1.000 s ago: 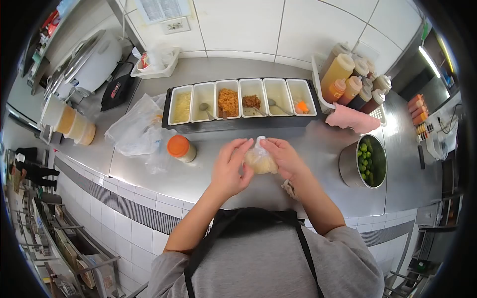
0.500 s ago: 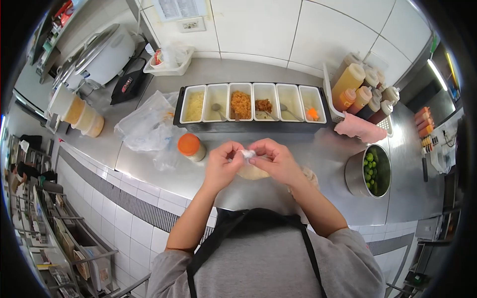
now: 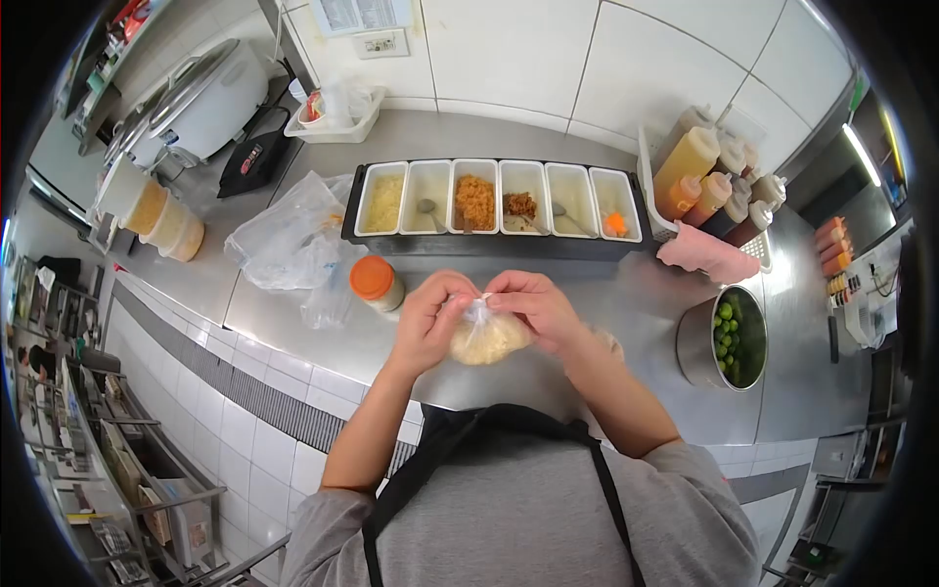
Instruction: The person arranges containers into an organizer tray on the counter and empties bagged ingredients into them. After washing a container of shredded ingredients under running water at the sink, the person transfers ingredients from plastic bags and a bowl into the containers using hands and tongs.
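Between my two hands is a small clear plastic bag [image 3: 486, 339] with pale yellow, crumbly-looking contents. My left hand [image 3: 431, 315] pinches the gathered neck of the bag from the left. From the other side, the fingers of my right hand [image 3: 536, 305] are closed on the same twisted top. The full part of the bag hangs below the fingers, over the steel counter [image 3: 626, 372]. Just left of my left hand stands a jar with an orange lid [image 3: 373, 278]. Part of a beige, crumpled item [image 3: 610, 342] shows behind my right forearm.
Ahead is a black rack [image 3: 489, 247] of white trays with toppings and spoons. Crumpled plastic bags [image 3: 284, 245] lie left. On the right are a basket of squeeze bottles [image 3: 685, 161], a pink cloth [image 3: 709, 249] and a steel pot [image 3: 696, 342] of green limes.
The bag's full body now shows more below my hands, where before it was mostly covered. My fingers have drawn closer together at its neck.
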Tool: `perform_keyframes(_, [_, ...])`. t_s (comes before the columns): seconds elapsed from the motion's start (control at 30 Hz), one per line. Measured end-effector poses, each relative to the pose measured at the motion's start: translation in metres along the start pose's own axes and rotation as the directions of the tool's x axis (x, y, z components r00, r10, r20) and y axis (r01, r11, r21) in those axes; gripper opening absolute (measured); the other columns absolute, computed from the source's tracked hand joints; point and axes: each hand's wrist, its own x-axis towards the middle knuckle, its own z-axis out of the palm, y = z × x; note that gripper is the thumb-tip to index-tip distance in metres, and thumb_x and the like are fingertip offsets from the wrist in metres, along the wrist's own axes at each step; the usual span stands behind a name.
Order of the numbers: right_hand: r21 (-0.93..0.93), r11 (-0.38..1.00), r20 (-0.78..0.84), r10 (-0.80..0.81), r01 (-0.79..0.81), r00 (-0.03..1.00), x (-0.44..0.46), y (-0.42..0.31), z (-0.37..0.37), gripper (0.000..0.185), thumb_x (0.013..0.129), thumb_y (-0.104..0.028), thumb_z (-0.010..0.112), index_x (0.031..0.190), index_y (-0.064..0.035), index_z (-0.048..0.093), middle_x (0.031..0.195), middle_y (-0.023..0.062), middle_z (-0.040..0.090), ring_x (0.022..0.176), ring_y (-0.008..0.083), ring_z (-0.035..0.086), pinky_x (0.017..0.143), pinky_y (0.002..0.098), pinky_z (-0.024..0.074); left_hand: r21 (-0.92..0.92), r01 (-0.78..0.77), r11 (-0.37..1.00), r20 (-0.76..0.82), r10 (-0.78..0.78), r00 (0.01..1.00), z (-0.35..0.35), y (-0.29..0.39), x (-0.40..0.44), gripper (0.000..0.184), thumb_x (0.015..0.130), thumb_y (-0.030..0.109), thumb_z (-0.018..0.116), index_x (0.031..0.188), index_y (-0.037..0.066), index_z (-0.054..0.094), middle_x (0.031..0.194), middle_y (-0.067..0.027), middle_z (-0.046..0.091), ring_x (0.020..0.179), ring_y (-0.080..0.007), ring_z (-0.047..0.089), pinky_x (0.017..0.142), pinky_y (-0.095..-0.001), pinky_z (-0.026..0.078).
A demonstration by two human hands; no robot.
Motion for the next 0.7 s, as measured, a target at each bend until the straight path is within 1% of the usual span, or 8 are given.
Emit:
perform_keyframes(0.1, [0.067, 0.998, 0.031, 0.012, -0.014, 0.999, 0.008, 0.009, -0.004, 0.006, 0.083, -0.010, 0.057, 0.086, -0.0050, 0.057, 0.078, -0.0015, 0.057, 0.070, 0.0069, 0.054, 0.061, 0.0225, 0.0452, 0.118, -0.013, 0.993, -0.028, 0.017, 0.999, -0.001, -0.002, -0.006, 0.011, 0.081, 0.009, 0.058, 0.078, 0.000, 0.053, 0.084, -0.0103, 0.057, 0.077, -0.0233, 0.055, 0.070, -0.0285, 0.043])
perform_keyframes(0.2, [0.041, 0.999, 0.036, 0.008, -0.009, 0.999, 0.010, 0.024, -0.010, 0.008, 0.085, -0.011, 0.053, 0.090, -0.0046, 0.055, 0.084, 0.0000, 0.057, 0.075, 0.0078, 0.054, 0.064, 0.0235, 0.0460, 0.603, -0.321, 0.730, 0.333, 0.136, 0.933, -0.009, 0.002, -0.006, 0.006, 0.083, 0.008, 0.052, 0.080, 0.004, 0.050, 0.083, -0.0071, 0.053, 0.076, -0.0172, 0.051, 0.065, -0.0280, 0.041])
perform_keyframes(0.3, [0.120, 0.992, 0.093, 0.034, -0.045, 0.995, 0.011, 0.046, -0.012, 0.013, 0.088, -0.011, 0.048, 0.098, -0.0038, 0.052, 0.092, 0.0047, 0.057, 0.085, 0.0126, 0.057, 0.070, 0.0278, 0.0491, 0.448, -0.370, 0.814, 0.392, 0.193, 0.899, -0.016, 0.010, -0.004, 0.006, 0.083, 0.008, 0.052, 0.078, 0.005, 0.049, 0.082, -0.0056, 0.053, 0.075, -0.0146, 0.050, 0.063, -0.0276, 0.040])
perform_keyframes(0.4, [0.373, 0.923, 0.102, 0.063, -0.097, 0.993, 0.007, 0.049, 0.002, 0.019, 0.090, -0.013, 0.043, 0.106, -0.0049, 0.047, 0.097, 0.0074, 0.056, 0.093, 0.0192, 0.057, 0.077, 0.0329, 0.0501, 0.126, -0.170, 0.977, -0.034, 0.175, 0.984, -0.005, 0.006, -0.012, 0.011, 0.083, 0.008, 0.054, 0.075, 0.003, 0.049, 0.073, -0.0068, 0.049, 0.066, -0.0169, 0.048, 0.059, -0.0287, 0.038])
perform_keyframes(0.53, [0.581, 0.782, 0.266, 0.082, -0.227, 0.961, -0.007, 0.036, 0.019, 0.027, 0.087, -0.013, 0.045, 0.113, -0.0071, 0.040, 0.102, 0.0102, 0.055, 0.100, 0.0263, 0.056, 0.081, 0.0389, 0.0497, 0.048, 0.056, 0.997, -0.322, -0.037, 0.946, 0.000, -0.011, -0.010, 0.014, 0.086, 0.009, 0.051, 0.073, 0.004, 0.048, 0.069, -0.0040, 0.048, 0.063, -0.0132, 0.046, 0.057, -0.0248, 0.037])
perform_keyframes(0.6, [0.494, 0.844, 0.343, 0.029, -0.207, 0.939, -0.009, 0.039, 0.016, 0.031, 0.084, -0.012, 0.050, 0.113, -0.0075, 0.039, 0.104, 0.0113, 0.053, 0.101, 0.0277, 0.055, 0.081, 0.0404, 0.0495, -0.154, 0.062, 0.986, -0.456, -0.126, 0.881, -0.005, -0.013, 0.005, 0.015, 0.087, 0.009, 0.050, 0.073, 0.004, 0.048, 0.067, -0.0021, 0.047, 0.059, -0.0108, 0.045, 0.054, -0.0232, 0.037])
perform_keyframes(0.67, [0.268, 0.959, 0.362, -0.012, -0.092, 0.932, -0.008, 0.057, 0.008, 0.033, 0.081, -0.012, 0.054, 0.111, -0.0072, 0.040, 0.105, 0.0122, 0.053, 0.101, 0.0281, 0.055, 0.081, 0.0411, 0.0492, -0.450, -0.016, 0.893, -0.347, -0.158, 0.925, -0.025, -0.006, 0.017, 0.014, 0.085, 0.007, 0.054, 0.073, 0.004, 0.047, 0.065, -0.0006, 0.046, 0.056, -0.0090, 0.044, 0.052, -0.0219, 0.037])
perform_keyframes(0.7, [0.310, 0.950, 0.292, -0.052, -0.043, 0.955, -0.005, 0.062, 0.002, 0.034, 0.080, -0.012, 0.056, 0.110, -0.0068, 0.040, 0.104, 0.0125, 0.053, 0.100, 0.0278, 0.055, 0.081, 0.0409, 0.0492, -0.583, -0.043, 0.811, -0.288, -0.156, 0.945, -0.033, 0.001, 0.024, 0.014, 0.083, 0.006, 0.055, 0.072, 0.004, 0.047, 0.064, 0.0002, 0.046, 0.054, -0.0080, 0.044, 0.050, -0.0213, 0.037])
